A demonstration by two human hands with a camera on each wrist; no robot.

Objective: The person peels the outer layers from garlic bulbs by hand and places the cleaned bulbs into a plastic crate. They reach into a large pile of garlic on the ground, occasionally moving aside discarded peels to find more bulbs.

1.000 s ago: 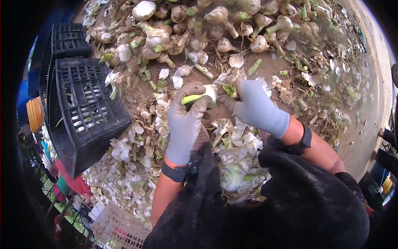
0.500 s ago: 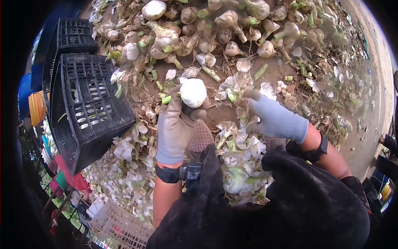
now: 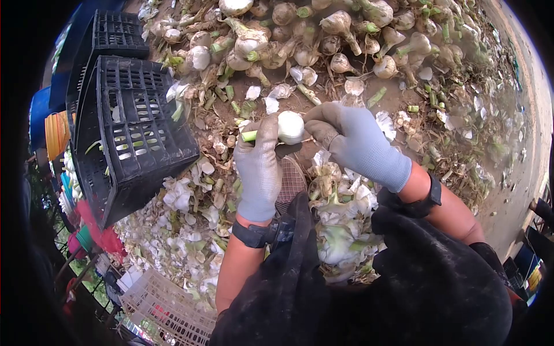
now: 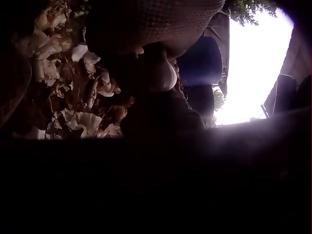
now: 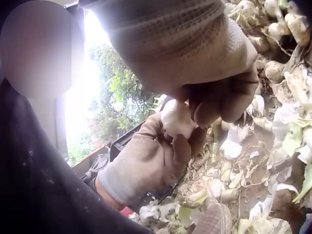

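A peeled white garlic bulb (image 3: 290, 127) with a short green stem (image 3: 249, 136) is held in the gloved left hand (image 3: 258, 173), its fingers curled round the stem and the bulb's near side. The gloved right hand (image 3: 360, 144) is at the bulb's right side, fingers bent, fingertips at its root end; whether they pinch anything is hidden. In the right wrist view the bulb (image 5: 178, 118) lies between the left hand (image 5: 146, 163) and the curled right fingers (image 5: 224, 100). The left wrist view is dark, with part of the bulb (image 4: 165, 77) showing.
Unpeeled garlic bulbs (image 3: 340, 63) are heaped on the soil ahead. Black crates (image 3: 144, 130) stand at the left, with a pale crate (image 3: 167, 308) at the lower left. Loose skins (image 3: 179, 196) cover the ground, and more leafy peelings (image 3: 340, 236) lie between the legs.
The right hand moved away from the bulb, dropped its fingers among the peelings, then came back to the bulb. Outer skin has come off, and the left hand has turned the bulb.
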